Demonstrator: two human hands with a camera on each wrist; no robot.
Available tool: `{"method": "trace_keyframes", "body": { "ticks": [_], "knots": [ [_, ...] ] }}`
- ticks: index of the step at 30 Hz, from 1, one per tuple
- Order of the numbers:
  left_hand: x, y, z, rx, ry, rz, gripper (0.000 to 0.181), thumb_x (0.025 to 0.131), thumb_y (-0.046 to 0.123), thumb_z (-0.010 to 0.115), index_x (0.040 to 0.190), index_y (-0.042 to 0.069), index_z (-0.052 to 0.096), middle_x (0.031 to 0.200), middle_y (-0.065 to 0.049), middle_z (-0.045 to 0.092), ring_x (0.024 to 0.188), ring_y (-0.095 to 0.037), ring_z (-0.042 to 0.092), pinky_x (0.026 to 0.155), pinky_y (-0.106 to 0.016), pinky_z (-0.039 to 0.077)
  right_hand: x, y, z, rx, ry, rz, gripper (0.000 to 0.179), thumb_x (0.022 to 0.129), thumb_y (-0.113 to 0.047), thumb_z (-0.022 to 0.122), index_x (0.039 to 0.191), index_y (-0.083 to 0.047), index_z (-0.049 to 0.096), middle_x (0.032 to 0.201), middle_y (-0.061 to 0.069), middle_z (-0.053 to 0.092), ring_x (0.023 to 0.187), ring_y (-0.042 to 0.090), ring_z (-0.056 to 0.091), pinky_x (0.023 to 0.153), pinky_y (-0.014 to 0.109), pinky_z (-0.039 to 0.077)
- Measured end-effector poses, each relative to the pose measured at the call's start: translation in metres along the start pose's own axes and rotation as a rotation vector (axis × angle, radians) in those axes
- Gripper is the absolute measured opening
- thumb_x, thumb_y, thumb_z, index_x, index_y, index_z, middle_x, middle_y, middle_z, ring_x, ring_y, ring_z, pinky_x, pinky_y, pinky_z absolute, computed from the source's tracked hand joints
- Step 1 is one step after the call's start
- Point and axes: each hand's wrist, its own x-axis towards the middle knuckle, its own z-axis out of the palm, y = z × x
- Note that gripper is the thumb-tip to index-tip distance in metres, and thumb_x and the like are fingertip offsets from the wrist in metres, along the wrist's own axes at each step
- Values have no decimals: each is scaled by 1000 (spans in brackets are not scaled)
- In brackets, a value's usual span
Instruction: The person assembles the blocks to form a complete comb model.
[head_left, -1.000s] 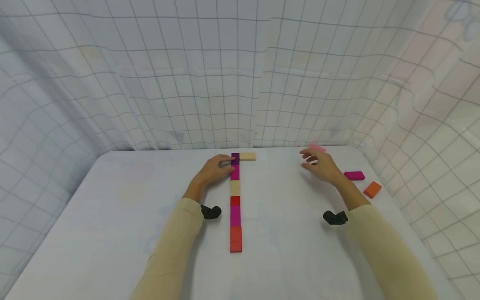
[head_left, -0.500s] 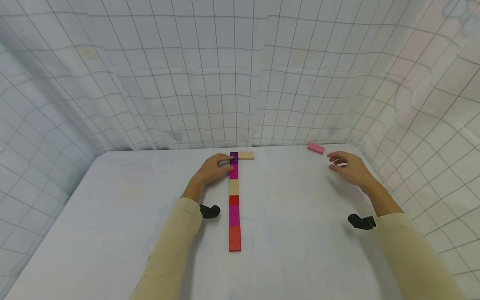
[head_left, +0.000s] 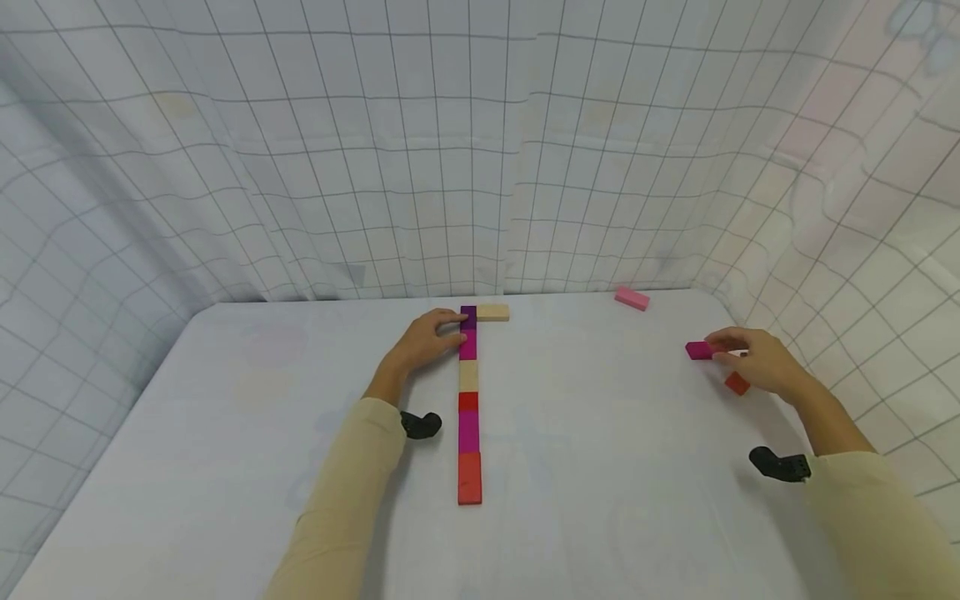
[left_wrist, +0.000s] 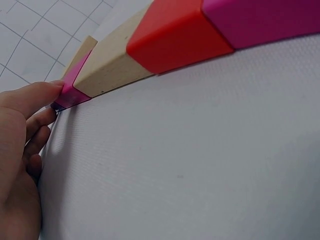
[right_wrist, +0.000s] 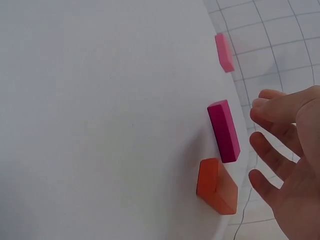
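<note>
A straight row of blocks runs toward me in the head view: purple [head_left: 470, 310], magenta [head_left: 469, 350], plain wood [head_left: 468, 375], red [head_left: 468, 401], magenta again and red at the near end [head_left: 470, 477]. Another wooden block [head_left: 495, 312] lies crosswise against the purple one's right side. My left hand [head_left: 422, 343] rests at the row's far end, its fingertips touching the purple and magenta blocks. Over at the right, my right hand [head_left: 763, 362] hovers by a loose magenta block [right_wrist: 224, 131], fingers apart from it in the right wrist view. An orange block [right_wrist: 216, 186] lies beside that one.
Farther back, a pink block [head_left: 632, 298] lies near the table's rear edge. Grid-patterned white cloth [head_left: 450, 167] hangs behind the white table [head_left: 585, 467] and along both sides. A small black camera [head_left: 780, 465] sits on each wrist.
My right hand has moved right and nearer, from beside the pink block to the loose magenta block. The left hand stays at the row's far end.
</note>
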Motion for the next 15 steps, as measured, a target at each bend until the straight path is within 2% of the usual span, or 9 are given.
{"method": "trace_keyframes", "body": {
  "ticks": [5,9,15],
  "knots": [
    [-1,0,0,1,-1,0,50,101,26,66,146,6,60,150,-18,51,144,-37,39,121,-51,27,-7,10,-1,-14,-60,11,31,104,-10,59,131,5,62,137,36,53,126,56,46,99,69,45],
    [-1,0,1,-1,0,-7,50,101,26,65,146,7,60,151,-18,50,145,-36,39,121,-51,27,-11,15,-2,-30,-83,29,31,103,-9,58,130,4,63,138,39,49,125,57,44,99,72,42],
    [-1,0,2,-4,10,0,49,100,25,66,145,7,60,149,-18,51,144,-36,39,121,-51,27,-13,24,-1,-30,-101,26,34,95,3,55,127,5,66,131,35,55,119,53,47,96,68,45]
  ]
}}
